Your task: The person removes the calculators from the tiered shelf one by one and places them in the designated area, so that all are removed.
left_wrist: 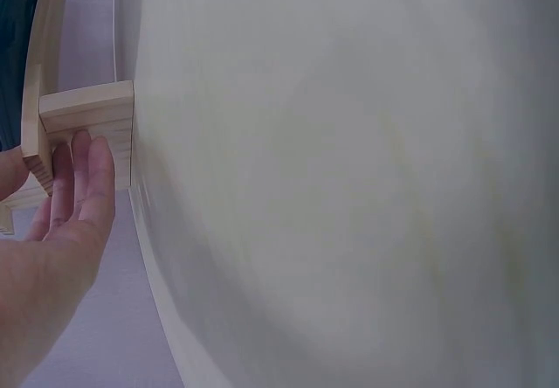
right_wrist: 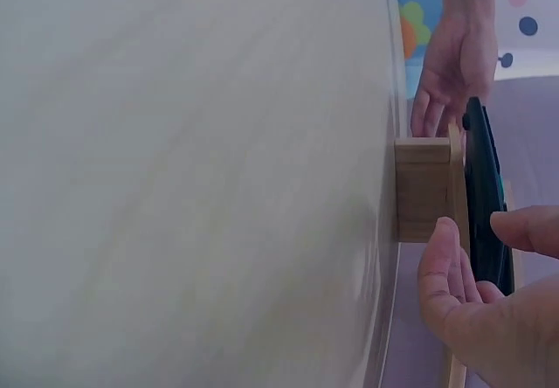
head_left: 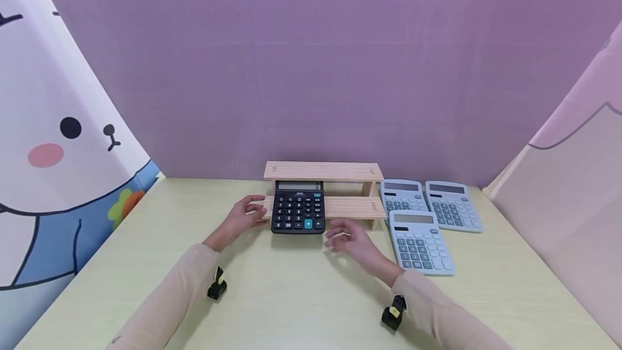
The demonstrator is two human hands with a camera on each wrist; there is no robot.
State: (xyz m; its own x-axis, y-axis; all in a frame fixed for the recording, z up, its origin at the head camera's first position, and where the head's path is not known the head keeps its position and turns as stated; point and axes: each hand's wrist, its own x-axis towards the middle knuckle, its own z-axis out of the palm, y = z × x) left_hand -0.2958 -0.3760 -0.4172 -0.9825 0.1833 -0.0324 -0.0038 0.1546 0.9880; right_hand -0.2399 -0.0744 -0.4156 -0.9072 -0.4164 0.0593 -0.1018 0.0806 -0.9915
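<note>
A black desk calculator [head_left: 298, 209] leans, face up, on the left part of a small two-tier wooden shelf [head_left: 352, 207], its bottom edge jutting past the lower plank. My left hand [head_left: 241, 217] is at the left end of that plank, fingers loosely bent. In the left wrist view, its thumb and fingers lie on either side of the plank's end [left_wrist: 35, 135]. Just right of the calculator's lower corner is my right hand [head_left: 353, 242], fingers relaxed and a little apart. Seen from the right wrist, its thumb overlaps the calculator's dark edge [right_wrist: 483, 196].
Three light blue calculators lie right of the shelf: one in front [head_left: 421, 247], one behind it [head_left: 402, 190] and one at the far right [head_left: 461, 209]. The pale table [head_left: 291, 301] meets a purple backdrop [head_left: 311, 69]. A cartoon-print cloth [head_left: 58, 188] hangs at the left.
</note>
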